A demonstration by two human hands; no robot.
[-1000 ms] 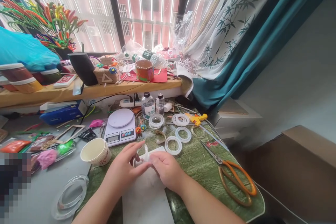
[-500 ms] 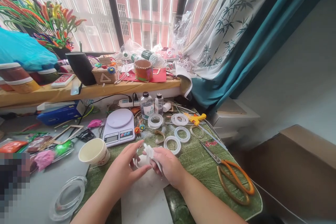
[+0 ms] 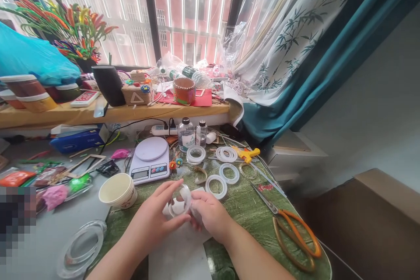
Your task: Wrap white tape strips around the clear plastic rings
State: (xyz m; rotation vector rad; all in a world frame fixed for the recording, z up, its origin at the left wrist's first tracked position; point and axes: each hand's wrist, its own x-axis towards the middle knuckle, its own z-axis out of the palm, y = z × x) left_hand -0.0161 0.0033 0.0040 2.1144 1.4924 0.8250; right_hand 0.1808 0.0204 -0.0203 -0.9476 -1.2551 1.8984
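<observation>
Head view shows two hands over one white board (image 3: 179,253) on the green-patterned surface (image 3: 239,223). The left hand (image 3: 179,199) is partly open, thumb and fingers curved round one clear ring (image 3: 188,203), gripping it from the left. The right hand (image 3: 195,208) is nearly closed, its thumb and bent fingers pinching one thin white piece (image 3: 196,215) at the ring's right side; whether that piece is cloth or paper, I cannot tell. Just beyond the hands lie two single white rings (image 3: 216,187), near one thin clear hoop (image 3: 248,170) and two stacks of rings (image 3: 226,154), their exact number unclear. Two black-capped bottles (image 3: 187,136) stand behind, right of one kitchen scale (image 3: 150,159), with two small flowers (image 3: 173,165) between. One yellow glue gun (image 3: 246,154) and one pair of orange-handled scissors (image 3: 288,232) lie on the right. Left of the hands are one stack of paper cups (image 3: 118,190) and, closer to the camera, at least two overlapping large clear rings (image 3: 67,256).
</observation>
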